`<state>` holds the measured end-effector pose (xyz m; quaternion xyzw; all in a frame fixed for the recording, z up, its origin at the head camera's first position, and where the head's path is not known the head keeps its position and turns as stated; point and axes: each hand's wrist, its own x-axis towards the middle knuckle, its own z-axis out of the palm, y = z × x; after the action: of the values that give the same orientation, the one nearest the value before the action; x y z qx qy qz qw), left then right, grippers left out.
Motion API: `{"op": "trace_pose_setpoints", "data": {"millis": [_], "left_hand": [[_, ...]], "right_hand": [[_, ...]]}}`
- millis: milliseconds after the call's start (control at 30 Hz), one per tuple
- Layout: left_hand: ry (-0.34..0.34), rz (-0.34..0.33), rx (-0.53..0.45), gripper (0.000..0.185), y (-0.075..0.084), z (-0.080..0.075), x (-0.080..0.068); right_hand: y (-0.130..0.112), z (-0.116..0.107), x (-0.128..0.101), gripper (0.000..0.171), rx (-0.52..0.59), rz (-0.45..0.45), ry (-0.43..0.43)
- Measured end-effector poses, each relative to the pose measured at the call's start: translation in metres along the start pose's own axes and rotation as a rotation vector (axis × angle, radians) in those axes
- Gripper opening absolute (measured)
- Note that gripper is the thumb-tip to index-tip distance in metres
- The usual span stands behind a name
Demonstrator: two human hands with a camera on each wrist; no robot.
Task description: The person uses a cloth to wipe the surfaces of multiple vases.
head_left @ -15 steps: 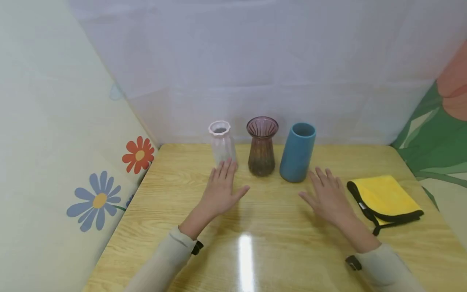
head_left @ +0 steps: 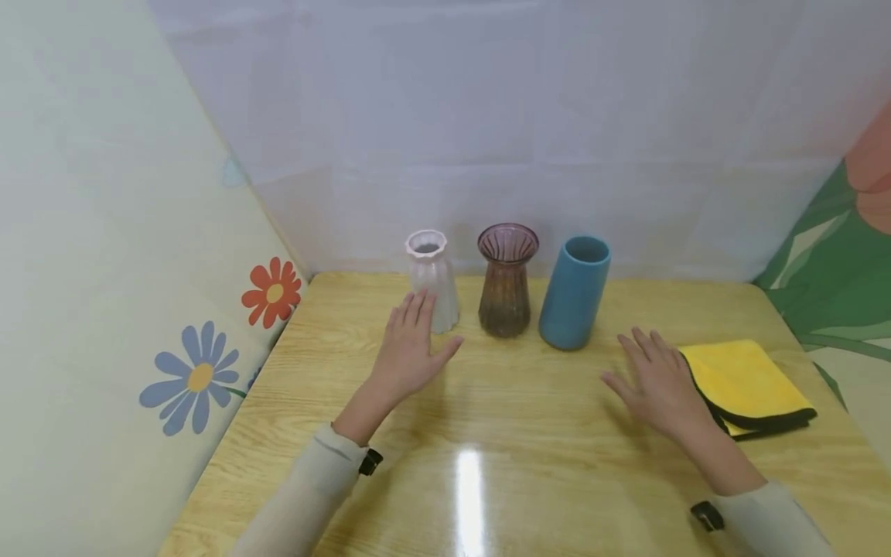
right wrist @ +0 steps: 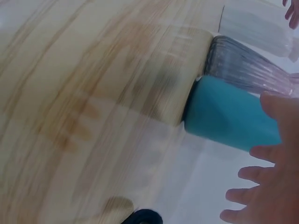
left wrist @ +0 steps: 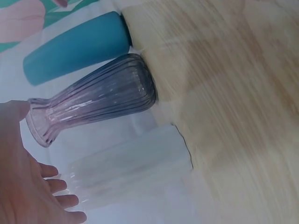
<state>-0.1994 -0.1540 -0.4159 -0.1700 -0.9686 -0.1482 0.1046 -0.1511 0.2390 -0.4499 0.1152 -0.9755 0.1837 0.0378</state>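
Note:
A white fluted vase, a purple-brown ribbed glass vase and a blue vase stand upright in a row at the back of the table. My left hand hovers in front of the white vase, fingers straight and thumb spread. Its fingertips overlap that vase's lower left side in the head view; whether they touch, I cannot tell. To the right of the blue vase, my right hand is spread and holds nothing. It partly covers the left edge of a folded yellow cloth with black trim.
The wood-grain table meets a pale backdrop just behind the vases. A flower-printed panel borders the left side, and another print with green leaves borders the right.
My right hand has moved right, away from the blue vase and over the cloth's left edge. The left hand has shifted slightly left, uncovering more of the white vase. The vases stand as before.

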Motion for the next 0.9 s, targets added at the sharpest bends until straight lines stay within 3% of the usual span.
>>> {"op": "trace_pose_setpoints", "data": {"millis": [300, 700, 900], "left_hand": [[0.070, -0.009, -0.053, 0.088, -0.011, -0.009, 0.007], [0.091, -0.004, -0.131, 0.087, -0.025, -0.014, 0.018], [0.099, -0.017, -0.148, 0.086, -0.030, -0.015, 0.024]], "right_hand": [[0.016, -0.008, -0.008, 0.079, 0.019, 0.017, -0.009], [0.044, -0.018, -0.011, 0.076, 0.004, -0.017, 0.043], [0.060, -0.024, -0.013, 0.077, 0.025, -0.018, 0.021]]}}
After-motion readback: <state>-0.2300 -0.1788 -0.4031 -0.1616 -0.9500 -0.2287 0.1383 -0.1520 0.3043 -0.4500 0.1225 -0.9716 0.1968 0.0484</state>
